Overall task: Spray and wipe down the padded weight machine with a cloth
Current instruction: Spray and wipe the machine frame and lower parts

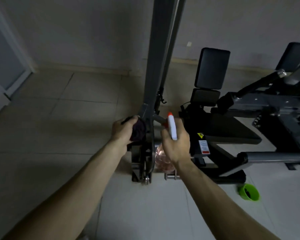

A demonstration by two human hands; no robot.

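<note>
Left hand point(123, 129) presses cloth point(138, 130) on frame point(150, 94); right hand point(176, 146) grips spray bottle point(171, 126)

We read this as a gym or workout room. A black padded weight machine point(212, 68) with rectangular back pads and a flat seat stands by a tall grey steel upright beam point(158, 49), with a white-and-red warning sticker point(204, 147) on the frame. We also see pale square floor tiles point(76, 110), a plain off-white wall point(76, 32) and a white-framed door point(7, 58) at left. The light is dim.

The upright bar point(156, 66) stood between the two hands; padded seat point(230, 130) lay right of it; bowl point(249, 191) sat on the floor point(76, 118) nearer.
</note>
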